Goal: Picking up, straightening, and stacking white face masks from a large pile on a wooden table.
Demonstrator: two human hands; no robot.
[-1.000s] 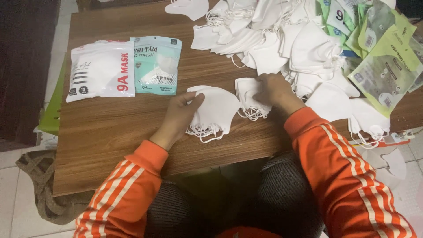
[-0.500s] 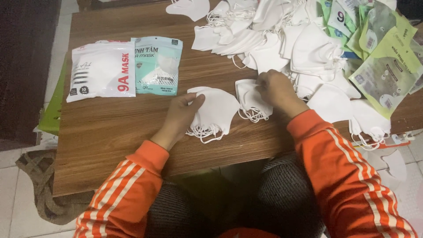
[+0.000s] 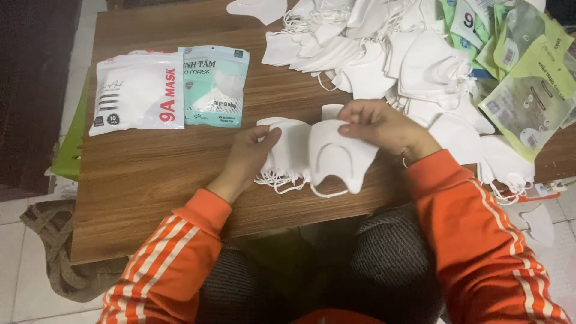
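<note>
On a wooden desk (image 3: 156,180) over pale tiled floor (image 3: 18,264), right hand (image 3: 384,126) fingers pinch a white mask (image 3: 339,159) beside the stack (image 3: 288,153) under the flat, loosely open left hand (image 3: 249,153).

dim, soft, slightly blurred overall

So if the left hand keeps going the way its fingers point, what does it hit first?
The left hand points up and right, already touching the small stack of white fabric face masks. Past that, probably the white mask held by the right hand.
</note>
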